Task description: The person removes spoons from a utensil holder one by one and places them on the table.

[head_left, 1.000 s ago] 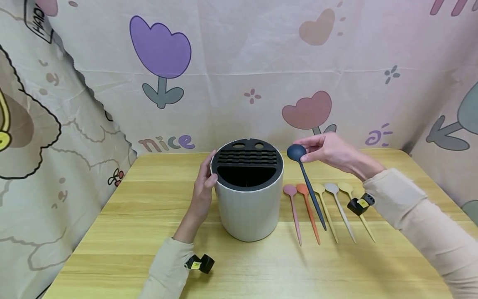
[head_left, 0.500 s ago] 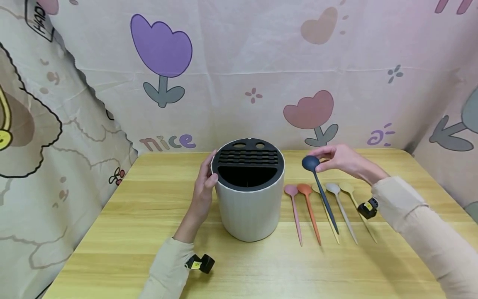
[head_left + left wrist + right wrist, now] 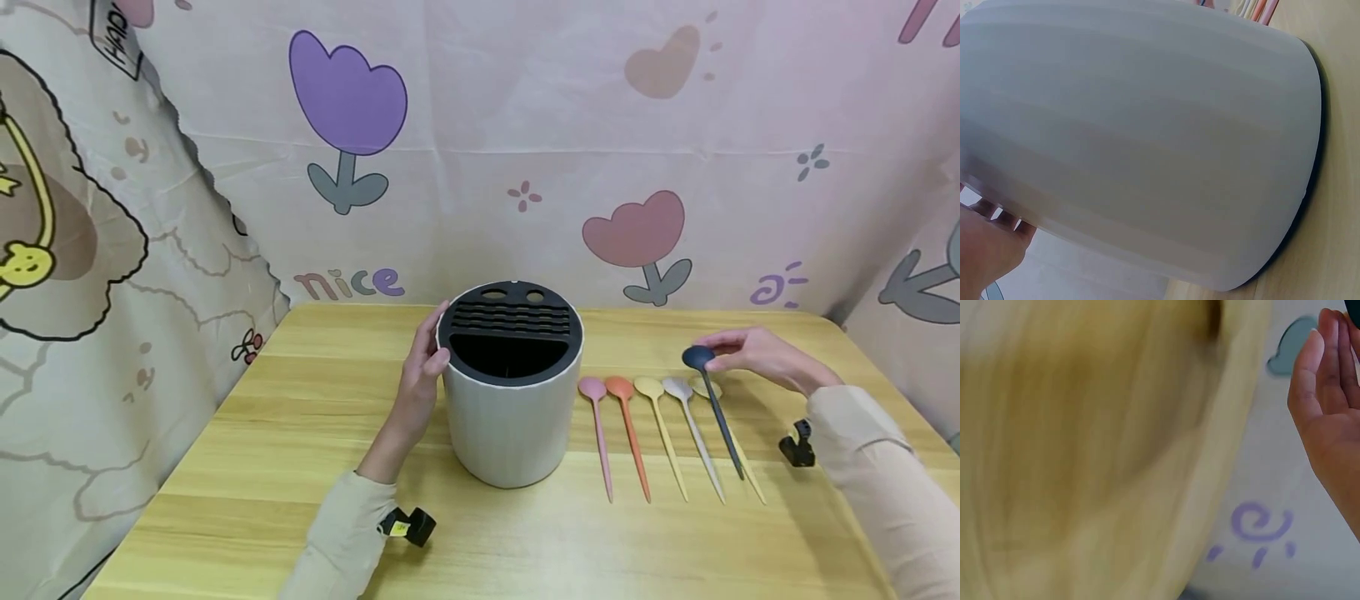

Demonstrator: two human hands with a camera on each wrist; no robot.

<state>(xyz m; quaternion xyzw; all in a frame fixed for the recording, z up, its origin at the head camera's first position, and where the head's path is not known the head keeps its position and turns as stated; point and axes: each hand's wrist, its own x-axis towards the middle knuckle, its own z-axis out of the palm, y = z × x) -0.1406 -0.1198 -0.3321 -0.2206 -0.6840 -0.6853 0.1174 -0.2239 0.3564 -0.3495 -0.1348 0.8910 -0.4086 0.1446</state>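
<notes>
My right hand (image 3: 772, 360) pinches a dark blue spoon (image 3: 698, 358) near its bowl, between thumb and fingers. The spoon slants with its handle tip toward me, overlapping a pale yellow spoon (image 3: 752, 475) at the right end of a row. In the right wrist view, only a dark bit of the spoon (image 3: 1354, 309) shows beside my fingers. My left hand (image 3: 422, 375) holds the left side of a white round utensil holder (image 3: 510, 425), thumb near the black rim and fingers round the back. The holder's wall fills most of the left wrist view.
Left of the pale yellow spoon lie a pink spoon (image 3: 593, 389), an orange spoon (image 3: 620, 387), a yellow spoon (image 3: 649, 387) and a light grey spoon (image 3: 678, 388). The holder's black lid (image 3: 513, 332) has slots, round holes and a wide opening. A printed cloth (image 3: 487, 100) hangs behind the table.
My right hand has carried the dark blue spoon rightward and lower, from beside the holder to over the row's right end. The left hand keeps its hold; the head view has shifted slightly.
</notes>
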